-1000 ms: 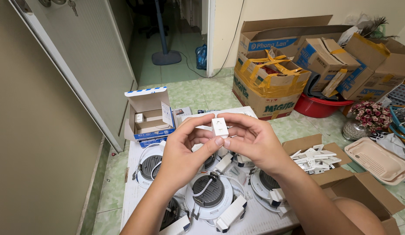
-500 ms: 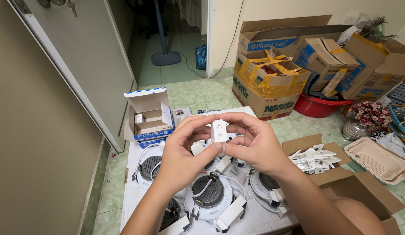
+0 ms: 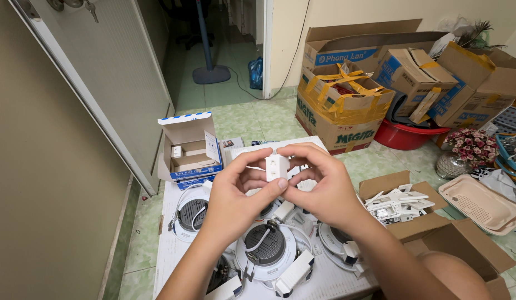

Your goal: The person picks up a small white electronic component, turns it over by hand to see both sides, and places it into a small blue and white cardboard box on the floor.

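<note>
Both hands meet in front of me over a low white table (image 3: 169, 255). A small white plastic switch module (image 3: 276, 167) is pinched between the fingertips of my left hand (image 3: 235, 194) and my right hand (image 3: 319, 186). Under the hands lie several round recessed lamps (image 3: 266, 250) with white driver boxes (image 3: 294, 273) and wires. An open small blue-and-white carton (image 3: 188, 150) stands at the table's far left, holding more white parts.
A cardboard box (image 3: 402, 208) of white plastic parts sits to the right of the table. Taped cartons (image 3: 341, 108), a red basin (image 3: 405, 136), a flower vase (image 3: 463, 153) and a beige tray (image 3: 480, 205) crowd the right floor. A door (image 3: 102, 83) stands at left.
The hands have drawn closer together and lowered slightly, and the white module has turned between the fingertips.
</note>
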